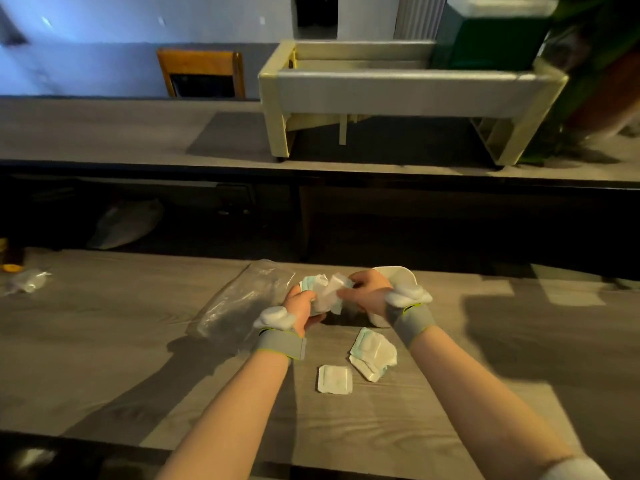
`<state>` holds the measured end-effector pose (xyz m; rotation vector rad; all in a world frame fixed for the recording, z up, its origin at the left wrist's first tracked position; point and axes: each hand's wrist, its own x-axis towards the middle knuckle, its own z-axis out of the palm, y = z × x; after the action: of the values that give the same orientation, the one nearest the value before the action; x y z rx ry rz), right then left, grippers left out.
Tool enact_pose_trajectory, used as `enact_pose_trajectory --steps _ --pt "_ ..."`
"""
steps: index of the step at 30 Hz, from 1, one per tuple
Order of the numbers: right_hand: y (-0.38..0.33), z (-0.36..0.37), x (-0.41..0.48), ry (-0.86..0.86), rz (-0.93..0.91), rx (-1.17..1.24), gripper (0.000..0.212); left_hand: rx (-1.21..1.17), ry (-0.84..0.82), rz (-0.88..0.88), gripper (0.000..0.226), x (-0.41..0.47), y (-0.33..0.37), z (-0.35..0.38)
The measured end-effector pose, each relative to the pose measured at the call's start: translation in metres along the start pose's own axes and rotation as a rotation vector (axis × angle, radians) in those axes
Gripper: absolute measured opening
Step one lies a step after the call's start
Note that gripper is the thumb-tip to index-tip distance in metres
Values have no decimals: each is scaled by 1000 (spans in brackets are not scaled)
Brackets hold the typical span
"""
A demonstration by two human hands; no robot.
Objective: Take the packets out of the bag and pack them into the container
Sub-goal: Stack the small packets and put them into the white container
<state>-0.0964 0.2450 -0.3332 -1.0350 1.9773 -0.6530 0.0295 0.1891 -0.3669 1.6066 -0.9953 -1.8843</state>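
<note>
A bunch of white and pale-green packets (pixel 323 292) is held above the table between both hands. My left hand (pixel 300 308) grips the bunch from the left, my right hand (pixel 369 292) from the right. The clear plastic bag (pixel 239 301) lies flat on the table, left of the hands. A white container (pixel 398 273) stands just behind my right hand, mostly hidden by it. On the table nearer to me lie a small pile of packets (pixel 372 353) and a single square white packet (pixel 335 379).
The wooden table (pixel 104 341) stretches left and right. A crumpled clear wrapper (pixel 27 282) and a yellow object (pixel 12 268) lie at its far left. Beyond a dark gap are a second counter (pixel 104 133) and a cream bench-like frame (pixel 398 95).
</note>
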Motion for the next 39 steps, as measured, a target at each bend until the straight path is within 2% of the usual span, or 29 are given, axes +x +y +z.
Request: enact_pose_trajectory --steps 4,10,15,19,24,28,32,36,39 --pt "-12 -6 0 -67 -21 -115 15 57 -44 98 25 -10 9 5" --pt "-24 0 2 45 -83 -282 40 57 -130 19 8 -22 15 4" --pt "-12 6 -5 65 -102 -259 34 34 -104 -14 4 -18 8 -3" --pt "23 13 -11 -21 23 -219 40 -3 -53 -44 16 -8 -11 -11" --pt "67 25 -14 -125 175 -361 18 -10 -23 -182 14 1 -38 -10" --pt "91 28 -16 42 238 -447 39 -17 -50 -203 16 7 -55 -9" --pt "106 40 -10 67 359 -492 63 -37 -36 -212 37 11 -66 -9" --pt "112 49 -10 124 330 -538 65 -22 -41 -224 25 9 -63 -9" --pt "116 50 -9 131 266 -517 52 4 -53 -239 15 10 -62 -10"
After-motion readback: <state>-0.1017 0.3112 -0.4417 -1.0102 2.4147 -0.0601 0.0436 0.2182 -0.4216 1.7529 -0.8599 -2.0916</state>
